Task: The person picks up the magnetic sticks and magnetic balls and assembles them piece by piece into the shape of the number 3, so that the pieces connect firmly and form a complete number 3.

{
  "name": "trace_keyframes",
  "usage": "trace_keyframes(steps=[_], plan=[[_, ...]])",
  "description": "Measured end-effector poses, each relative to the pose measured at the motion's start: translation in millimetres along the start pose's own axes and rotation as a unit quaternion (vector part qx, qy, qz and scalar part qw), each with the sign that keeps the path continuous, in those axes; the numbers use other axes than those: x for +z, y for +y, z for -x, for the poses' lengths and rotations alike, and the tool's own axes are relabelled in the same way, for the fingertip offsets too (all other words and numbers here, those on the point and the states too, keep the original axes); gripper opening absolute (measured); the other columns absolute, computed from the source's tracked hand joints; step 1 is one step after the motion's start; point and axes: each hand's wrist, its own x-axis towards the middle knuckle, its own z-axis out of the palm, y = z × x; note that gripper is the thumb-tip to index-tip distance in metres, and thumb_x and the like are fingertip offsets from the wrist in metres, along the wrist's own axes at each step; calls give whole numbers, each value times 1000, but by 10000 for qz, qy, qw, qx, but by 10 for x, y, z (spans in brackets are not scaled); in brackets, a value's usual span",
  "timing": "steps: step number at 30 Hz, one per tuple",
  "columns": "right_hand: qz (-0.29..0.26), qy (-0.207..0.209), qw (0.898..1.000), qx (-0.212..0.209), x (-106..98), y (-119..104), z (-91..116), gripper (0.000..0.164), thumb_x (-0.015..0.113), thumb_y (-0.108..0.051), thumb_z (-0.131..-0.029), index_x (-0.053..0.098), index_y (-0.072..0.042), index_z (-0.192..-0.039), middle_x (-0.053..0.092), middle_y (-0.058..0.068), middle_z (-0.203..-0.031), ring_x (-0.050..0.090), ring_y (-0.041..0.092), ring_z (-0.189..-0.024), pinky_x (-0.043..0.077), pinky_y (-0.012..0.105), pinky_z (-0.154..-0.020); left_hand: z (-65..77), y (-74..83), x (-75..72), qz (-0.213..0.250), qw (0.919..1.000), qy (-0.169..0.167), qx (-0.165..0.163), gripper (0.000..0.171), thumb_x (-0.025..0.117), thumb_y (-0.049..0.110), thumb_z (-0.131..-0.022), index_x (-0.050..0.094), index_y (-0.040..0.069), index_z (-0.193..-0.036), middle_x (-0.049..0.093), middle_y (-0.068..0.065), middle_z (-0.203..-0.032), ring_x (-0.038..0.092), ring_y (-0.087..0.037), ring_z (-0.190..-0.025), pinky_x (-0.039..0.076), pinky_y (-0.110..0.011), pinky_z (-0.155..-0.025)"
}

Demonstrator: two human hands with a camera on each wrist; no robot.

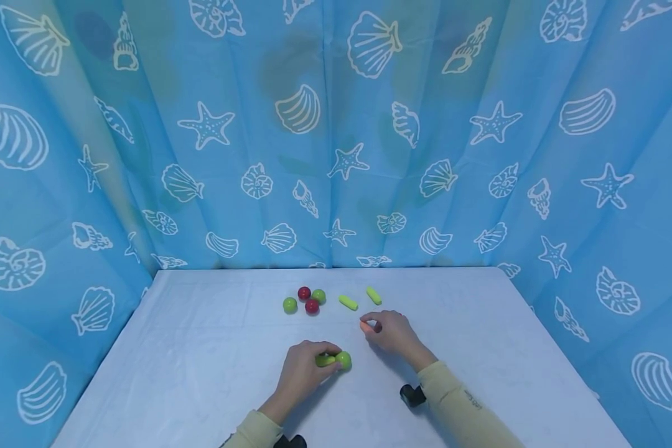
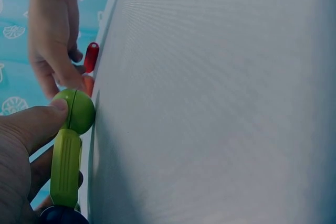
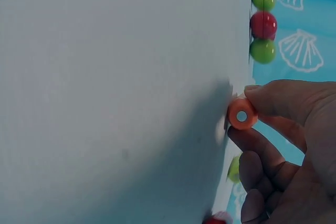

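Observation:
My left hand [image 1: 305, 367] pinches a green ball [image 2: 79, 111] joined to a yellow-green ribbed stick [image 2: 65, 169]. A dark blue round part [image 2: 64, 215] shows at the stick's lower end in the left wrist view. Farther forward and to the right, my right hand [image 1: 394, 333] holds an orange stick [image 1: 366, 326] between thumb and fingertips, close to the tabletop. Its round end, with a pale centre, faces the right wrist camera. A red piece [image 2: 91, 57] appears beside the right hand in the left wrist view.
Two red balls [image 1: 312, 306] and two green balls [image 1: 290, 305] cluster toward the back of the white-covered table [image 1: 201, 348]. Two yellow-green sticks [image 1: 348, 302] lie right of them. A blue shell-patterned curtain [image 1: 325, 155] surrounds the table's back and sides.

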Motion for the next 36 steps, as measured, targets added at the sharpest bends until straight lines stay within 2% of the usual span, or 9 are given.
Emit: trace_keyframes(steps=[7, 13, 26, 36], plan=[[-128, -321, 9993, -116, 57, -129, 111, 37, 79, -24, -89, 70, -25, -125, 59, -3, -85, 55, 16, -76, 50, 30, -64, 6, 3, -12, 26, 10000, 3, 17, 24, 84, 33, -84, 78, 28, -107, 74, 17, -99, 63, -8, -93, 49, -36, -83], [-120, -441, 9987, -228, 71, -215, 206, 37, 80, -25, -88, 70, -25, -123, 59, -4, -81, 55, 15, -71, 50, 30, -64, 4, -1, -7, 25, 10000, -6, -37, 25, 84, 34, -84, 78, 28, -107, 73, 17, -98, 61, -7, -91, 48, -36, -82], [-85, -392, 9980, -493, 113, -218, 252, 37, 79, -22, -89, 69, -23, -124, 58, -4, -80, 53, 15, -69, 48, 30, -61, 1, -8, 2, 28, 10000, 31, -11, 25, 85, 32, -83, 78, 27, -107, 74, 17, -98, 62, -8, -93, 49, -37, -84], [-143, -390, 9981, -463, 117, -215, 261, 34, 78, -22, -90, 69, -23, -123, 58, -4, -80, 54, 15, -69, 49, 30, -63, -6, -12, 11, 74, 10000, 30, 2, 25, 85, 32, -83, 78, 27, -107, 74, 17, -99, 63, -10, -95, 49, -40, -86]])
